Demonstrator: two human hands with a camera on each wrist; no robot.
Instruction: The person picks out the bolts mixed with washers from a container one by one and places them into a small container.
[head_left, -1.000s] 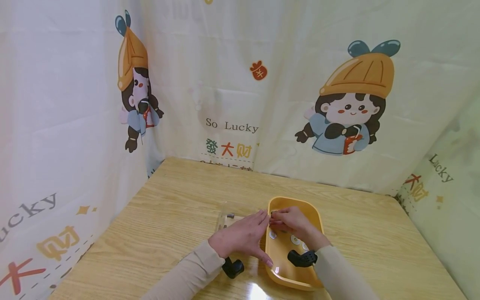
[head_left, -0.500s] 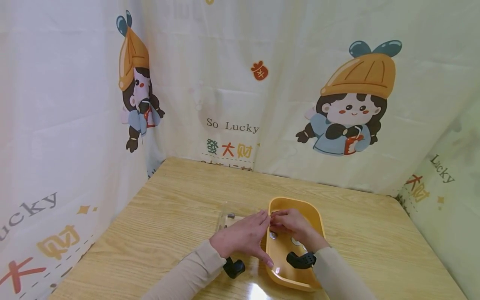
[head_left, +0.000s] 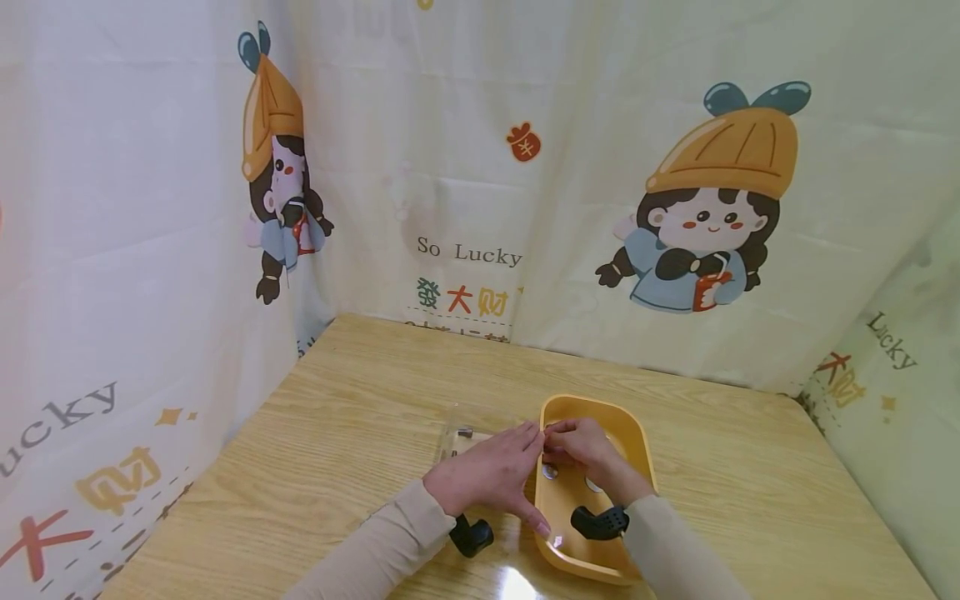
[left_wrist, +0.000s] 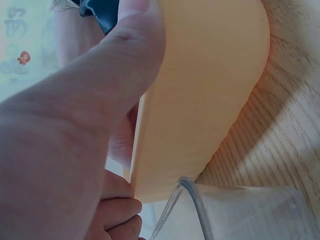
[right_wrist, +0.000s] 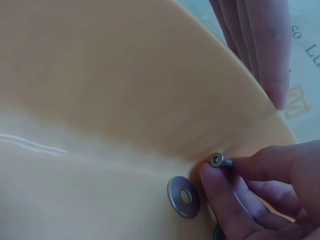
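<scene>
One pinched screw point(right_wrist: 218, 160), left grip point(head_left: 491, 473) at rim point(head_left: 596, 572)

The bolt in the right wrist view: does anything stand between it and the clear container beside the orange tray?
Yes. The orange tray's side wall stands between the bolt, pinched in the right hand, and the clear container outside. The left hand, against that wall, partly covers the clear container in the head view.
</scene>
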